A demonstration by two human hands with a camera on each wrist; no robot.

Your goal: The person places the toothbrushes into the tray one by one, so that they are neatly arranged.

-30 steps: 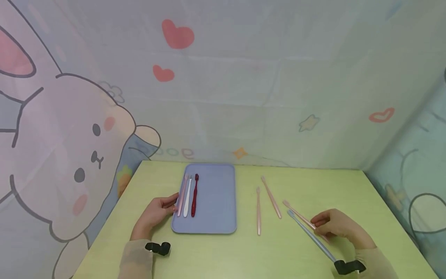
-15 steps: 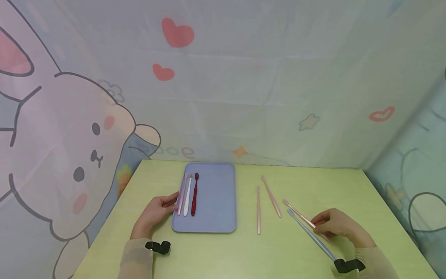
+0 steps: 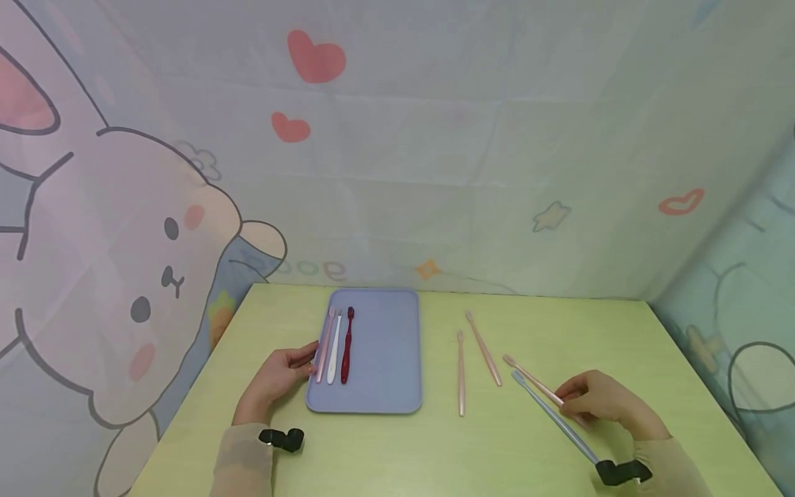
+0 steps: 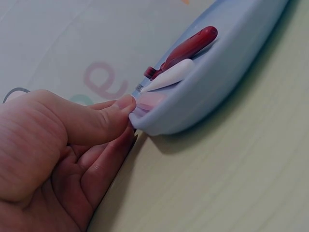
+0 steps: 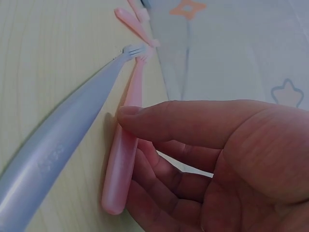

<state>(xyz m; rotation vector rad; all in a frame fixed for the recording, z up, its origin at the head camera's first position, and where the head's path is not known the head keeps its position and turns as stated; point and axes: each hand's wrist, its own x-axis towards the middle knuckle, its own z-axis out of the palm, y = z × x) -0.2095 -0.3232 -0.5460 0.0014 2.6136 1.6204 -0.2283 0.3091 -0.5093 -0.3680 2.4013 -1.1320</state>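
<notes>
A blue tray (image 3: 385, 359) lies at the middle left of the table, and my left hand (image 3: 279, 379) pinches its left rim between thumb and fingers. Inside, side by side near that rim, are a pink toothbrush (image 3: 324, 352), a white toothbrush (image 3: 334, 352) and a dark red toothbrush (image 3: 346, 352). On the right, my right hand (image 3: 605, 404) pinches the handle of another pink toothbrush (image 5: 120, 164), thumb on one side and fingers on the other. A grey-blue toothbrush (image 5: 63, 130) lies beside it, its head close to the pink one's head.
Two more pink toothbrushes, an upright-lying one (image 3: 462, 379) and a slanted one (image 3: 484, 351), lie between the tray and my right hand. A printed cloth (image 3: 472, 172) rises behind the table's (image 3: 385, 455) back edge. Each wrist wears a small black camera (image 3: 282, 440).
Hands, tray and toothbrushes keep their places almost exactly. The whole head view has shifted slightly upward.
</notes>
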